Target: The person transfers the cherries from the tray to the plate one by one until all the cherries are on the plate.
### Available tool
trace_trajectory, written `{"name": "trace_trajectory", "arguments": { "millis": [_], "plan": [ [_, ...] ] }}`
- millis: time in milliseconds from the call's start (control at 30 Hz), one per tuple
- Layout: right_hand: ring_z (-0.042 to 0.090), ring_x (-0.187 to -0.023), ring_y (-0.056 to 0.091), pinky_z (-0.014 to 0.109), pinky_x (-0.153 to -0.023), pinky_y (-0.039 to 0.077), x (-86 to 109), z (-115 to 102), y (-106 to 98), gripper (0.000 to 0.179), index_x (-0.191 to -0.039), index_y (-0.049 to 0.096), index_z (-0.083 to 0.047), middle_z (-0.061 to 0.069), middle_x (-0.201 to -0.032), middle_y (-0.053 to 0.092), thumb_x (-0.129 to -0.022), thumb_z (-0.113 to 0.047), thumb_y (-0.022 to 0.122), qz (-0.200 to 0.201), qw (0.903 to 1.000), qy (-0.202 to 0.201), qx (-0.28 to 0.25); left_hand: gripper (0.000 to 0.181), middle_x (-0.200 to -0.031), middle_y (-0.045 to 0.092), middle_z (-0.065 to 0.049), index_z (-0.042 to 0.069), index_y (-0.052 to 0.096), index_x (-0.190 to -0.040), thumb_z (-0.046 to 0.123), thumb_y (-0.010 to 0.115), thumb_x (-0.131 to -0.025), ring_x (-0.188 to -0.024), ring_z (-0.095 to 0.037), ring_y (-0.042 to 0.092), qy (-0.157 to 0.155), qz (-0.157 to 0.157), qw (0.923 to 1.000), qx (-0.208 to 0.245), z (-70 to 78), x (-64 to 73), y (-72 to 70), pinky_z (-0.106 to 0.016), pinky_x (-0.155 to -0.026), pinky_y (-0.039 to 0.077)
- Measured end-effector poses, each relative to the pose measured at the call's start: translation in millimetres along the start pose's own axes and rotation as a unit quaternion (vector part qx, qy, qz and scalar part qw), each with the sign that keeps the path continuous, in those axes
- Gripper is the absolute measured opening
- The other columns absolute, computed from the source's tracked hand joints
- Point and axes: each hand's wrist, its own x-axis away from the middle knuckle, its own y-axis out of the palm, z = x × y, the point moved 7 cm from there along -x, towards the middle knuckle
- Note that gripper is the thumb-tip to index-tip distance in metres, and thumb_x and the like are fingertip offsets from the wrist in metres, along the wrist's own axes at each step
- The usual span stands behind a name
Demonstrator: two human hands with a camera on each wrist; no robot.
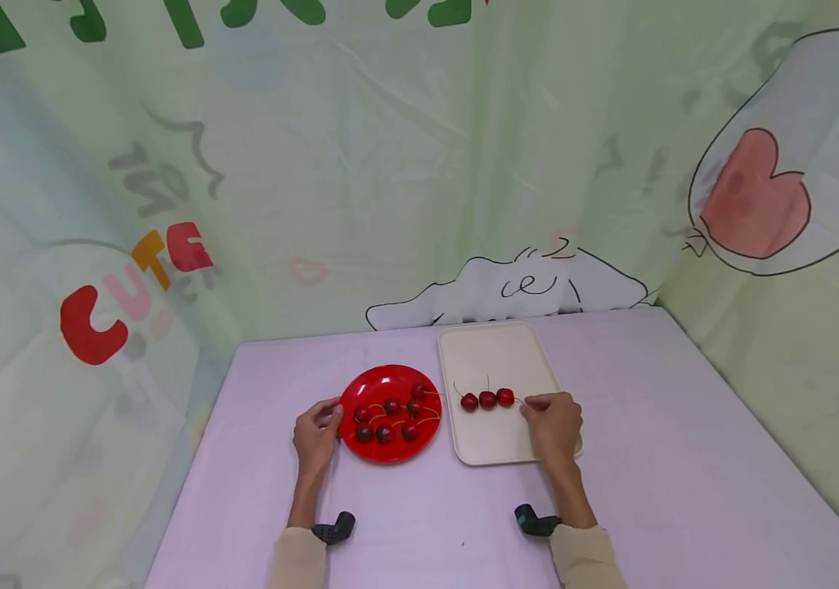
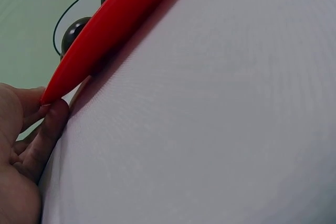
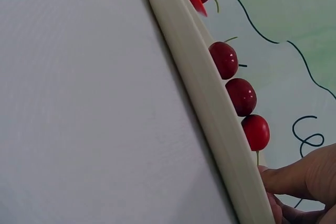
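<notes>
My left hand [image 1: 315, 435] pinches the left rim of a red plate [image 1: 390, 378] between thumb and fingers; the left wrist view shows the thumb above the plate's edge [image 2: 113, 32] and fingers beneath. Several dark red cherries [image 1: 392, 406] with thin stems lie spread on it. To the right, three cherries sit side by side in a row on a cream rectangular tray [image 1: 493, 352]. Over the tray's right side, my right hand [image 1: 556, 425] pinches the stem [image 3: 258, 157] of the rightmost cherry [image 1: 505, 397], which rests against its neighbour [image 1: 487, 400].
Plate and tray stand close together on a table with a pale lilac cloth [image 1: 405, 523]. Behind and at both sides hangs a light green printed curtain [image 1: 405, 164]. Each wrist wears a small black camera, such as the right camera [image 1: 535, 521].
</notes>
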Motion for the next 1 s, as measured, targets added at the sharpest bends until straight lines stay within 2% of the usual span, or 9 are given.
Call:
{"name": "trace_trajectory", "arguments": {
  "millis": [300, 467, 633, 833, 1000],
  "plan": [
    [0.036, -0.074, 0.071, 0.032, -0.061, 0.042, -2.4, 1.2, 1.1, 0.005, -0.092, 0.083, 0.005, 0.023, -0.082, 0.078, -0.09, 0.002, 0.081, 0.025, 0.9995, -0.013, 0.011, 0.026, -0.124, 0.079, -0.017, 0.008, 0.079, -0.13, 0.019, 0.069, -0.109, -0.08, -0.014, 0.067, 0.0, 0.002, 1.0, -0.004, 0.1, -0.4, 1.2, -0.013, -0.066, 0.054],
    [0.032, -0.071, 0.069, 0.031, -0.058, 0.043, -0.9, 1.7, -2.7, 0.006, -0.089, 0.083, 0.005, 0.022, -0.08, 0.077, -0.091, 0.0, 0.08, 0.034, 0.9994, 0.004, -0.003, 0.025, -0.122, 0.08, -0.017, 0.008, 0.079, -0.129, 0.018, 0.07, -0.108, -0.078, -0.013, 0.067, 0.0, 0.007, 0.9999, -0.008, 0.7, 0.6, 1.6, -0.014, -0.064, 0.053],
    [0.03, -0.077, 0.067, 0.031, -0.057, 0.044, -0.4, 6.7, -5.3, 0.011, -0.094, 0.084, 0.002, 0.021, -0.086, 0.078, -0.094, -0.008, 0.079, 0.02, 0.9988, 0.041, -0.016, 0.025, -0.123, 0.08, -0.016, 0.009, 0.079, -0.13, 0.019, 0.07, -0.108, -0.081, -0.015, 0.068, -0.003, 0.005, 1.0, -0.005, -0.2, 0.9, 1.9, -0.012, -0.066, 0.053],
    [0.031, -0.085, 0.068, 0.028, -0.067, 0.046, 0.8, 5.9, -8.5, 0.017, -0.1, 0.083, 0.006, 0.025, -0.092, 0.08, -0.096, -0.01, 0.081, -0.009, 0.9973, 0.062, -0.039, 0.025, -0.122, 0.08, -0.015, 0.01, 0.079, -0.129, 0.018, 0.07, -0.108, -0.08, -0.015, 0.067, 0.004, 0.007, 0.9999, -0.008, -0.4, 0.7, 0.8, -0.014, -0.065, 0.053],
    [0.02, -0.075, 0.066, 0.023, -0.06, 0.046, -1.0, 3.6, -12.1, 0.018, -0.1, 0.083, 0.007, 0.022, -0.089, 0.081, -0.094, -0.01, 0.084, -0.02, 0.9951, 0.078, -0.057, 0.025, -0.123, 0.08, -0.017, 0.008, 0.079, -0.129, 0.017, 0.069, -0.108, -0.081, -0.017, 0.068, 0.012, 0.005, 0.9999, -0.01, 1.2, 0.2, -0.3, -0.015, -0.064, 0.052]
  ]
}}
